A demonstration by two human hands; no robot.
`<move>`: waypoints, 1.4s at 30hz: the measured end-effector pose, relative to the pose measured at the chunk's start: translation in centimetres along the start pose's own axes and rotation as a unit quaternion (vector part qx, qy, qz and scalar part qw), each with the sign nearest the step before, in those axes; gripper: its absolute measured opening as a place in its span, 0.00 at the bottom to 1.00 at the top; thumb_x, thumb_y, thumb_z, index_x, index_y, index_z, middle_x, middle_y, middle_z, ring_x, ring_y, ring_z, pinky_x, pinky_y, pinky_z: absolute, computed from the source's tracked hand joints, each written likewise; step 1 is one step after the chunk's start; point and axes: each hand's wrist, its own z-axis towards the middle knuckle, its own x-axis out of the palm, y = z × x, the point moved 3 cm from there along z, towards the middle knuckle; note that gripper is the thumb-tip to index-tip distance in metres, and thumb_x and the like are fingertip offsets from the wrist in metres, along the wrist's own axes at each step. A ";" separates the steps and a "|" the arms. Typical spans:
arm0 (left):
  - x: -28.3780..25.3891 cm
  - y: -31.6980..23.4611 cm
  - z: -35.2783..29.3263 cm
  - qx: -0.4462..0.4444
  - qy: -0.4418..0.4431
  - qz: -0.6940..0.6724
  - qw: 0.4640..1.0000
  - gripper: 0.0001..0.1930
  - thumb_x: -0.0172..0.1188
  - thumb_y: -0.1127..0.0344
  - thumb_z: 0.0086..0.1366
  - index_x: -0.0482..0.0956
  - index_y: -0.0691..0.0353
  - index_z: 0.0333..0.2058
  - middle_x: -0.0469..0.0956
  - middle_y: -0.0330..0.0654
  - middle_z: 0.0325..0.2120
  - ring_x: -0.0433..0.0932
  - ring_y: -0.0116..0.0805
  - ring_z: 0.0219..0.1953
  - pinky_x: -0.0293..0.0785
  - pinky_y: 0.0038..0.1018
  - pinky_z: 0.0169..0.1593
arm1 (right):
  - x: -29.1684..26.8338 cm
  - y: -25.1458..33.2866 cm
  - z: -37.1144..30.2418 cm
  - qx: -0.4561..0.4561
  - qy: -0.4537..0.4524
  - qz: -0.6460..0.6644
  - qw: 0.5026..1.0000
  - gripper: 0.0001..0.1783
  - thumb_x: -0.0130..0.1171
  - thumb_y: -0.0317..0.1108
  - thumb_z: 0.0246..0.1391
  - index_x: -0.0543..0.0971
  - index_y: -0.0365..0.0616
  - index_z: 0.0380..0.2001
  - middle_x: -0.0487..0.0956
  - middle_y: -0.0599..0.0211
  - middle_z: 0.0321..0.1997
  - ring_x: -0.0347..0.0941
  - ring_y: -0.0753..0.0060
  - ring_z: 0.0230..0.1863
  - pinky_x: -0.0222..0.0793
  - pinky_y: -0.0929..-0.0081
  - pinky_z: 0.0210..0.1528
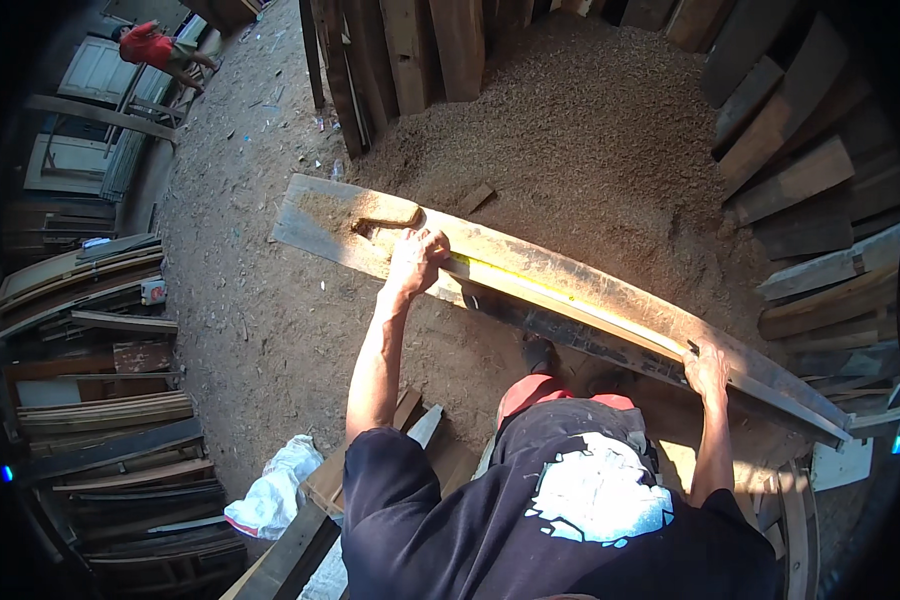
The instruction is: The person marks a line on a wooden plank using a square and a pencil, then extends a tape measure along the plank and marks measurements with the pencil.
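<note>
A long wooden plank with a sunlit edge lies along a worn, wider board in front of me. A yellow measuring tape is stretched along the plank between my hands. My left hand is closed at the tape's left end, pressed down near the plank's left end; its fingers hide what part of the tape they grip. Farther right, my right hand is closed over the plank's edge. A small dark tip sticks out above its fingers, too small to name.
A wooden block lies on the worn board, left of centre. Sawdust is heaped beyond it. Planks lean at the back and right; stacked timber stands left. A white sack lies near me. A person in red is far left.
</note>
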 end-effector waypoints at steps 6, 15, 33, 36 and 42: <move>-0.5 -0.7 0.5 -0.047 0.033 0.048 0.997 0.06 0.61 0.69 0.58 0.77 0.52 0.34 0.76 0.42 0.31 0.73 0.45 0.41 0.67 0.39 0.46 | 0.0 -0.3 0.1 -0.009 -0.006 0.007 1.000 0.16 0.62 0.40 0.51 0.81 0.43 0.40 0.82 0.46 0.38 0.78 0.40 0.43 0.72 0.50 0.47; -1.3 -2.3 1.4 -0.107 0.059 0.085 0.989 0.05 0.63 0.66 0.59 0.77 0.52 0.35 0.79 0.41 0.36 0.75 0.45 0.45 0.66 0.41 0.51 | -0.2 -0.8 0.2 -0.026 -0.041 0.019 0.999 0.18 0.64 0.46 0.51 0.79 0.45 0.39 0.82 0.44 0.34 0.78 0.39 0.41 0.71 0.46 0.44; 0.1 4.4 0.6 -0.075 0.090 0.160 0.980 0.09 0.61 0.70 0.61 0.76 0.55 0.41 0.72 0.47 0.53 0.65 0.52 0.58 0.57 0.46 0.61 | -4.3 -23.8 2.1 0.133 0.128 0.015 0.983 0.24 0.61 0.53 0.54 0.82 0.51 0.48 0.80 0.52 0.52 0.76 0.49 0.54 0.70 0.57 0.56; 1.1 3.8 1.2 -0.101 0.117 0.170 0.973 0.12 0.58 0.73 0.61 0.76 0.56 0.43 0.73 0.52 0.51 0.62 0.55 0.62 0.54 0.47 0.63 | -3.2 -29.5 2.0 0.204 0.078 -0.017 0.976 0.23 0.64 0.54 0.52 0.84 0.53 0.46 0.82 0.54 0.48 0.77 0.50 0.53 0.72 0.59 0.55; 0.3 3.4 1.1 -0.132 0.161 0.198 0.958 0.32 0.57 0.75 0.62 0.64 0.52 0.65 0.76 0.47 0.51 0.60 0.54 0.65 0.50 0.49 0.65 | -2.4 -36.8 3.8 0.166 0.096 -0.077 0.978 0.20 0.65 0.52 0.50 0.85 0.54 0.42 0.83 0.57 0.45 0.79 0.53 0.49 0.74 0.59 0.51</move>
